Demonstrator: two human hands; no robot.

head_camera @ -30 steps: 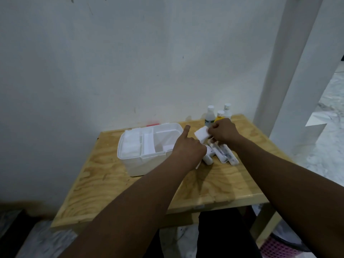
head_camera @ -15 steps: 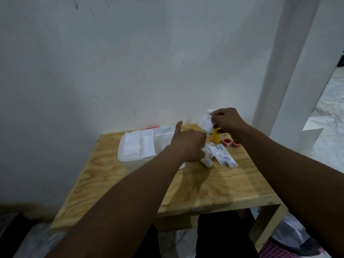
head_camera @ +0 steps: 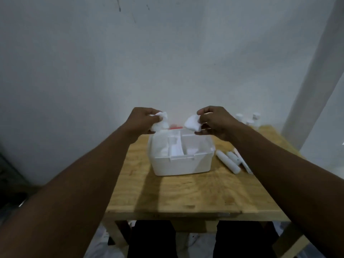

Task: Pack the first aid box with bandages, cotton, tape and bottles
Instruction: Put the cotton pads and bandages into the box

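Standing against the wall, the wooden counter (head_camera: 186, 194) carries everything within easy reach, and the open white first aid box (head_camera: 181, 159) sits mid-counter with its compartments facing up, likely so items can be dropped straight in. White contents already lie in its left and middle sections, though what they are is too pale to tell. To its right, the wrapped bandage rolls (head_camera: 229, 161) lie side by side on the wood, and the bottles (head_camera: 248, 119) stand at the far right corner near the wall, both apparently waiting their turn. Above the box's far rim, the left hand (head_camera: 143, 119) pinches one cotton wad (head_camera: 161, 121) between thumb and closed fingers, and the right hand (head_camera: 216, 121) grips a second cotton piece (head_camera: 192, 123) the same way. The two tufts hang apart, each poking inward past its fingertips, seemingly one lump split in two for packing.
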